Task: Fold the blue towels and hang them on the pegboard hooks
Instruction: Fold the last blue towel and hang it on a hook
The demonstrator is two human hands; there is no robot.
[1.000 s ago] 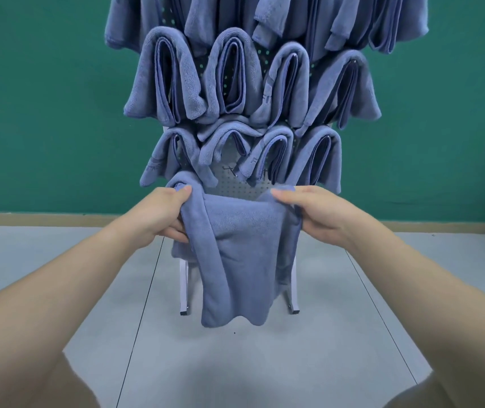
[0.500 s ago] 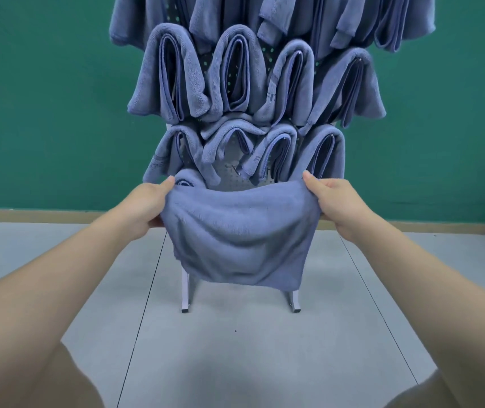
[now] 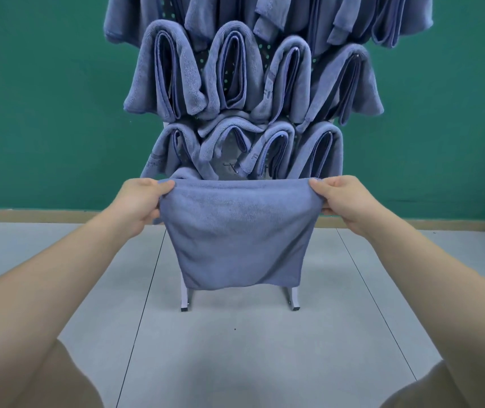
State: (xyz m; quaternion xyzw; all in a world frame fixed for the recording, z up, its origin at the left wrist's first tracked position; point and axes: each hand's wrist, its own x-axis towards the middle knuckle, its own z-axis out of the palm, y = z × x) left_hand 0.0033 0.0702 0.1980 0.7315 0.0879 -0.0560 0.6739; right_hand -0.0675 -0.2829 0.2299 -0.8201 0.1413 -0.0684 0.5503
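Observation:
I hold a blue towel stretched flat in front of me, folded over along its top edge. My left hand pinches its upper left corner and my right hand pinches its upper right corner. Behind it stands a white pegboard on a stand, almost fully covered by several folded blue towels hanging in rows. The held towel hides the pegboard's lower part. A bit of bare perforated board with a hook shows just above the towel's top edge.
The stand's two white legs rest on a grey tiled floor. A green wall with a tan baseboard runs behind the stand.
My hands moved apart and pulled the bunched, sagging towel taut into a flat rectangle. The pegboard appears closer and larger in view.

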